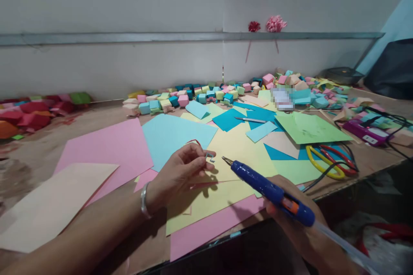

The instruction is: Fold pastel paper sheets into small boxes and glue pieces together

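Observation:
My left hand (180, 172) rests over a yellow paper sheet (226, 159), its fingers pinched on a thin strip of paper (209, 156) with a small blue end. A red strip loop (193, 142) shows just above the fingers. My right hand (300, 227) grips a blue glue gun (274, 193) with an orange trigger. The gun's metal tip (226, 160) points left, a short way from the pinched strip. A clear glue stick (342, 242) sticks out of the gun's back.
Coloured paper sheets (106, 146) cover the wooden table (41, 146). Several small paper cubes (180, 96) lie in a row at the back. Scissors (329, 161), a craft knife (250, 119), a purple device (366, 131) with cables and two paper flowers (274, 23) on the wall.

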The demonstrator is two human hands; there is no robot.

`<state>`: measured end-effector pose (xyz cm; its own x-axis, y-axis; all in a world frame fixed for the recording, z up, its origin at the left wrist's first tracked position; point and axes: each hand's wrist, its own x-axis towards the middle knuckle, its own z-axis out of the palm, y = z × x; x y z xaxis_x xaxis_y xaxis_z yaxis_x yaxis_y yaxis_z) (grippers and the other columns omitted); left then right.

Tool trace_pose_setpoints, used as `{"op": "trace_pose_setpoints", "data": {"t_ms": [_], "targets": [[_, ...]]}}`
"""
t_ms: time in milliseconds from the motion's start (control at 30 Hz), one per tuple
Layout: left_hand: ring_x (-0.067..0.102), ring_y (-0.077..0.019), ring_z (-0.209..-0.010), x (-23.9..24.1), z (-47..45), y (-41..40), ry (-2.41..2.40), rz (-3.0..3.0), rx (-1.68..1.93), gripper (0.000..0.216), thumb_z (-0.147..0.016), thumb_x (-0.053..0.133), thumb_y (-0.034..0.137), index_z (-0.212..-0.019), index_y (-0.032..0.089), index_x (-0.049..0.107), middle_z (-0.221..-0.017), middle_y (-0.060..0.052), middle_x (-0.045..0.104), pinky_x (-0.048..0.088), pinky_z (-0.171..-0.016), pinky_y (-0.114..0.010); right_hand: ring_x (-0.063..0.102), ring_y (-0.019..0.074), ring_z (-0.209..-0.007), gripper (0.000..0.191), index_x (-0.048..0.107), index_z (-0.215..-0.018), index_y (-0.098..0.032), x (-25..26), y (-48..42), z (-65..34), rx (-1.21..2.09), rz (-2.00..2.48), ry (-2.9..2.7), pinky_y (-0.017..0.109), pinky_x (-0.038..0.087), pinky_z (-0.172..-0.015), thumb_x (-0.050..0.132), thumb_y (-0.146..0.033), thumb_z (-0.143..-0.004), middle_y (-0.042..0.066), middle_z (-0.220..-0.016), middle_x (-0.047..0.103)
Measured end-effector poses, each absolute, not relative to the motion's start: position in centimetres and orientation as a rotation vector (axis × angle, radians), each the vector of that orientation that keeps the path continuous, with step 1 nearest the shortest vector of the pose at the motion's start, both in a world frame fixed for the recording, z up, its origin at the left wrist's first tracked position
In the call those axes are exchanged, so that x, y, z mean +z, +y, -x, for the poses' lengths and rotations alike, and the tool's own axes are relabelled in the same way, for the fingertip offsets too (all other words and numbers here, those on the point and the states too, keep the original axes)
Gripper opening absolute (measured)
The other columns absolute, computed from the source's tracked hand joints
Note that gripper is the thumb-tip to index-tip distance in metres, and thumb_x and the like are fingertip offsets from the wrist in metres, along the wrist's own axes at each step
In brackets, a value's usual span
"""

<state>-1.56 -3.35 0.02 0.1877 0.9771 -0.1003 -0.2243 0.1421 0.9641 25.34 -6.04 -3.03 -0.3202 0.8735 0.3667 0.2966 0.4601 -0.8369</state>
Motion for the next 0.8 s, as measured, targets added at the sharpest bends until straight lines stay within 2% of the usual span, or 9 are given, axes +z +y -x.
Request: {"op": "trace_pose_setpoints", "data": {"t_ms": [100, 167, 300, 500, 700, 800], "targets": [[0.066, -0.016, -0.082, -0.17, 1.53, -3.19, 0.97, -0.969, 1.099, 0.021, -0.081, 0.071, 0.027, -0.081, 0.017, 0.052, -0.107, -0.005, 0.059, 0.061, -0.065, -0.037, 0.06, 0.0187, -0.077, 0.023, 0.062, -0.096, -0.025, -2.99, -5.91, -25.38, 0.87, 0.982, -1.842, 0.026, 0.05, -0.068, 0.053, -0.045, -0.09, 0.004, -0.087, 0.061], [0.066, -0.0177, -0.083, -0.24, 1.45, -3.2, 0.978, -0.982, 1.099, 0.022, -0.077, 0.075, 0.025, -0.078, 0.016, 0.054, -0.108, -0.006, 0.058, 0.06, -0.063, -0.034, 0.061, 0.0197, -0.083, 0.022, 0.062, -0.099, -0.025, -3.05, -5.82, -25.55, 0.832, 0.98, -1.858, 0.027, 0.05, -0.071, 0.054, -0.043, -0.09, 0.004, -0.092, 0.062], [0.065, -0.016, -0.082, -0.37, 1.35, -3.35, 1.002, -1.086, 1.097, 0.02, -0.072, 0.078, 0.022, -0.077, 0.014, 0.061, -0.112, -0.008, 0.057, 0.059, -0.07, -0.032, 0.063, 0.0203, -0.087, 0.027, 0.061, -0.113, -0.027, -3.18, -5.79, -25.82, 0.843, 1.068, -1.862, 0.027, 0.051, -0.074, 0.054, -0.04, -0.09, 0.004, -0.097, 0.065], [0.062, -0.013, -0.077, -0.85, 1.34, -3.3, 1.062, -1.153, 1.141, 0.018, -0.072, 0.077, 0.022, -0.074, 0.014, 0.061, -0.102, -0.006, 0.06, 0.058, -0.067, -0.029, 0.063, 0.018, -0.084, 0.024, 0.061, -0.108, -0.028, -2.98, -5.84, -25.5, 0.946, 1.06, -1.855, 0.025, 0.05, -0.073, 0.055, -0.041, -0.09, 0.002, -0.096, 0.065], [0.063, -0.0148, -0.08, -0.83, 0.91, -3.43, 1.154, -1.268, 1.139, 0.029, -0.071, 0.076, 0.019, -0.094, 0.018, 0.059, -0.094, -0.003, 0.062, 0.06, -0.068, -0.031, 0.06, 0.0195, -0.087, 0.024, 0.059, -0.108, -0.026, -3.19, -6.04, -25.14, 0.953, 1.037, -1.868, 0.027, 0.049, -0.076, 0.054, -0.042, -0.09, 0.004, -0.098, 0.062], [0.063, -0.0137, -0.075, -0.86, 0.82, -3.54, 1.183, -1.288, 1.116, 0.03, -0.071, 0.075, 0.017, -0.097, 0.018, 0.059, -0.09, -0.002, 0.06, 0.06, -0.067, -0.032, 0.058, 0.0194, -0.088, 0.021, 0.058, -0.102, -0.025, -3.34, -6.31, -24.89, 0.961, 1.01, -1.881, 0.027, 0.048, -0.076, 0.052, -0.042, -0.091, 0.004, -0.096, 0.06]]}}
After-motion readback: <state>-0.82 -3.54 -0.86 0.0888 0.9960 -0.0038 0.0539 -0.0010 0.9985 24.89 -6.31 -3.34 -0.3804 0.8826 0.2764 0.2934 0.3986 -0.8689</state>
